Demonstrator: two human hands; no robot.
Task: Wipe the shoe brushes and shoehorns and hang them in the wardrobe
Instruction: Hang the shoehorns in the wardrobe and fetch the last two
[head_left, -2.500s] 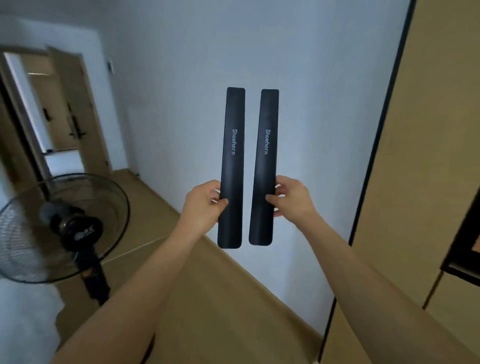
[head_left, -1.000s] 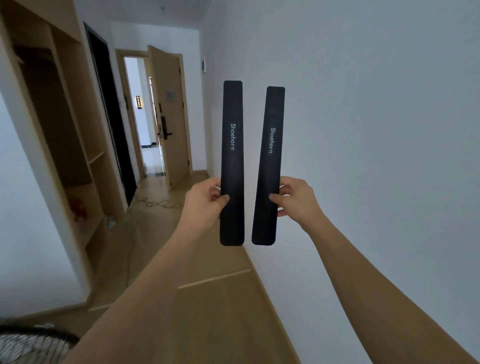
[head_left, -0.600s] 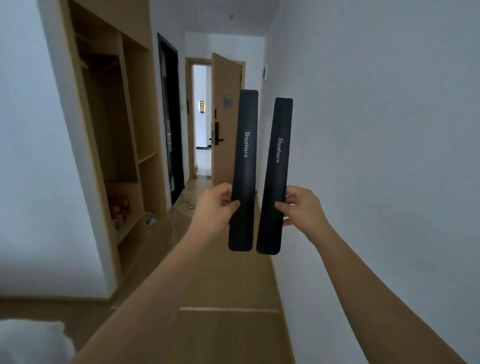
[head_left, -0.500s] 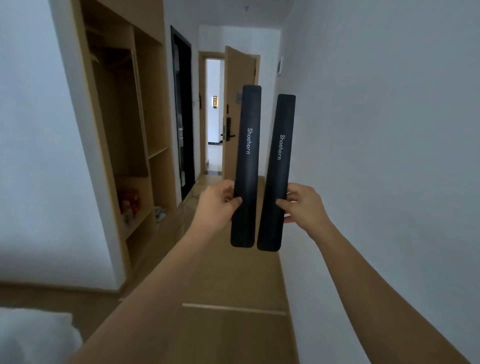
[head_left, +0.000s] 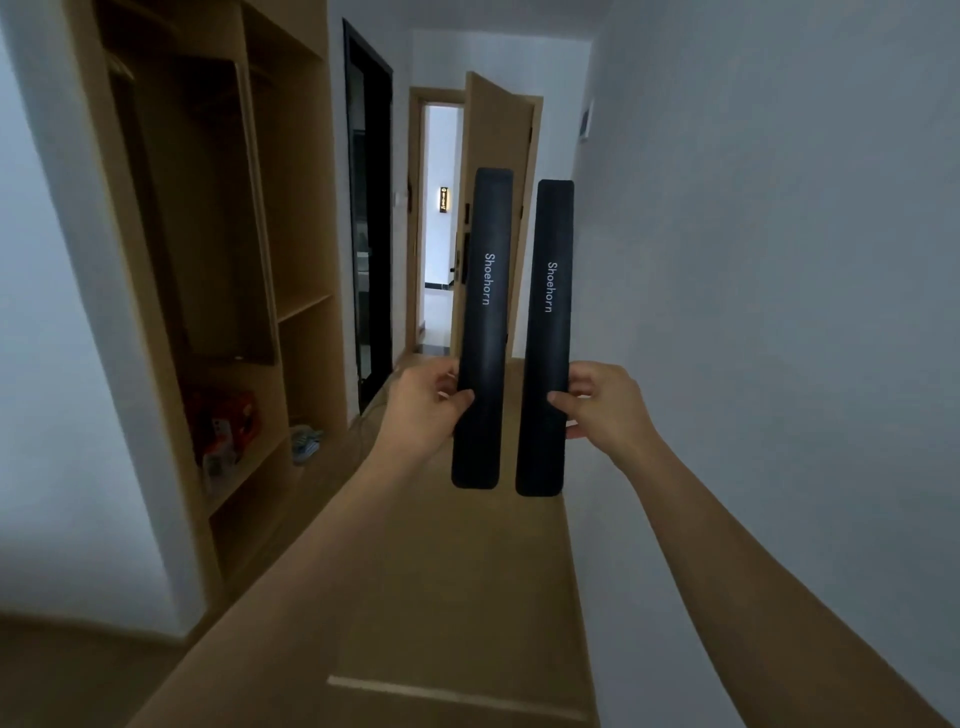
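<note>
Two long black shoehorns, each printed "Shoehorn", stand upright side by side in front of me. My left hand pinches the left shoehorn near its lower third. My right hand pinches the right shoehorn at about the same height. The two shoehorns are a small gap apart. The open wooden wardrobe stands along the left wall, with a dark hanging bay and shelves. No brushes or cloth are in view.
A wood-floored corridor runs ahead between the wardrobe and a white wall on the right. A half-open wooden door is at the far end. A red box and small items sit on the wardrobe's low shelf.
My view has swung left from the wall and fan to the corridor, and I have moved nearer the wardrobe. Both hands keep the same hold on the upright shoehorns.
</note>
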